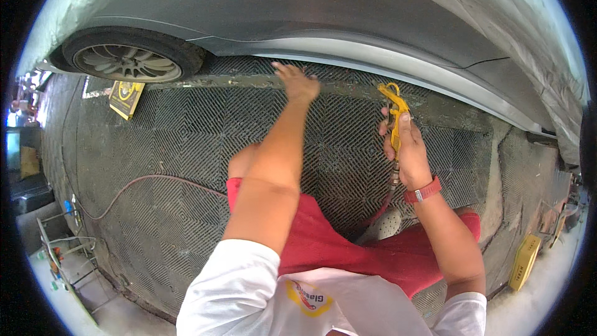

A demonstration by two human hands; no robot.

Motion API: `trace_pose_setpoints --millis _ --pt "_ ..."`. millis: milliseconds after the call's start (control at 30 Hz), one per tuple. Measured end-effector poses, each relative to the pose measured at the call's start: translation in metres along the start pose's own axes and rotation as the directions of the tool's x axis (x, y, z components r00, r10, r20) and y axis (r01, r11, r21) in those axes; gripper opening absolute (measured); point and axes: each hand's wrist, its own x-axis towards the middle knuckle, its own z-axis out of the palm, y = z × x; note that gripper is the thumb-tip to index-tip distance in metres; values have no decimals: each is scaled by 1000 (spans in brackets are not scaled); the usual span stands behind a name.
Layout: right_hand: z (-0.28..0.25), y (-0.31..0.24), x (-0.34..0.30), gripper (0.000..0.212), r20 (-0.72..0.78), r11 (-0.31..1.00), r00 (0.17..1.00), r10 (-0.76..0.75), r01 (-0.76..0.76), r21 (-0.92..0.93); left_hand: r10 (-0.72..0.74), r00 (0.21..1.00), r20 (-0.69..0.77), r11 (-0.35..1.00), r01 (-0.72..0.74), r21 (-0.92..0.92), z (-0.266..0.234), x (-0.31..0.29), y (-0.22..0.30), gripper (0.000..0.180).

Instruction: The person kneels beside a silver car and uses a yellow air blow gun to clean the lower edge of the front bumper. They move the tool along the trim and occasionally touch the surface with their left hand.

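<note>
My right hand [407, 143] is wrapped round a yellow air blow gun [397, 109], its nozzle end pointing up toward the car's sill [360, 54]. A metal coupling [394, 175] joins the gun's lower end to a reddish hose [377, 210]. My left hand [298, 84] reaches forward with fingers apart and nothing in it, slightly blurred. It is just below the lower edge of the grey car [323, 6]; whether any finger touches the sill I cannot tell.
A car wheel [127, 62] is at the upper left, with a yellow and black box [126, 99] beside it. The hose [152, 177] crosses the patterned floor mat [186, 130] at left. Pale sheeting [522, 31] hangs over the car. A metal frame stand [68, 255] and a yellow box [525, 261] flank me.
</note>
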Motion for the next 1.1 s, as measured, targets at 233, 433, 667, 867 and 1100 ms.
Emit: trace_pose_setpoints --millis 233,433,667,867,1100 --pt "-37 31 20 63 67 983 995 77 -87 160 40 998 -57 996 -35 77 -26 48 -76 80" --pt "-58 51 22 64 113 971 987 112 -132 199 80 994 -68 971 -62 231 2 18 -10 73" --pt "-82 60 20 54 42 953 990 134 -141 267 177 979 -97 939 -139 313 50 -16 78 67" --pt "-84 62 21 61 16 966 990 142 -142 214 360 931 -64 913 -338 230 78 -58 151 62" --pt "-72 56 25 62 21 974 993 119 -121 194 547 833 85 746 -531 403 67 -76 156 62"
